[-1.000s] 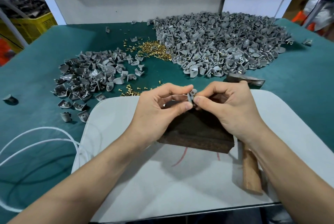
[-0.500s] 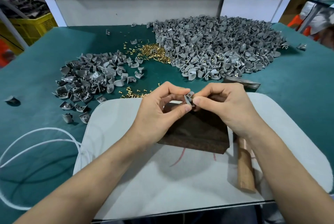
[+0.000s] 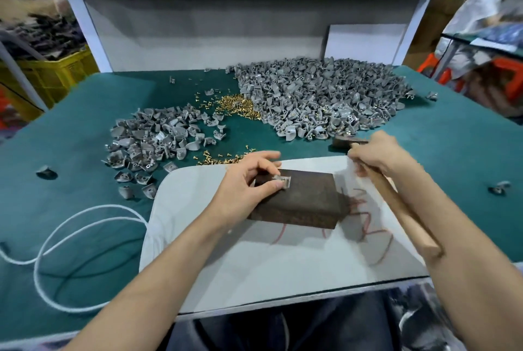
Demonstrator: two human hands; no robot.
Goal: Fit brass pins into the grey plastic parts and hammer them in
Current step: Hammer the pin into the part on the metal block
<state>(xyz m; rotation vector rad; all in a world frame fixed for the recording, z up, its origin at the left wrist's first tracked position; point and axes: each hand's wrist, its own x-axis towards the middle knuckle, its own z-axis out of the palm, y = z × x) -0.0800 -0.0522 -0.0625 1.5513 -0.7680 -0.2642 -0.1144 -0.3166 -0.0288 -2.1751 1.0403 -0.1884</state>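
My left hand (image 3: 249, 180) pinches a small grey plastic part (image 3: 283, 180) and holds it down on the near-left corner of a dark wooden block (image 3: 305, 200). My right hand (image 3: 373, 154) grips the wooden handle (image 3: 402, 206) of a hammer, whose dark metal head (image 3: 343, 141) hangs over the green table to the right of the block. A large pile of grey parts (image 3: 325, 95) lies at the back, a smaller pile (image 3: 152, 141) at the left. Loose brass pins (image 3: 236, 105) lie between the piles, and more brass pins (image 3: 218, 158) lie just beyond my left hand.
The block sits on a white board (image 3: 254, 260) with red scribbles, at the front of the green table (image 3: 56, 135). A white cable (image 3: 70, 226) loops at the near left. Single grey parts (image 3: 45, 171) lie scattered at both sides. A shelf frame stands behind.
My hands have parted. The left hand set the grey part down on the block, and the right hand took the hammer off the board and lifted it to the right.
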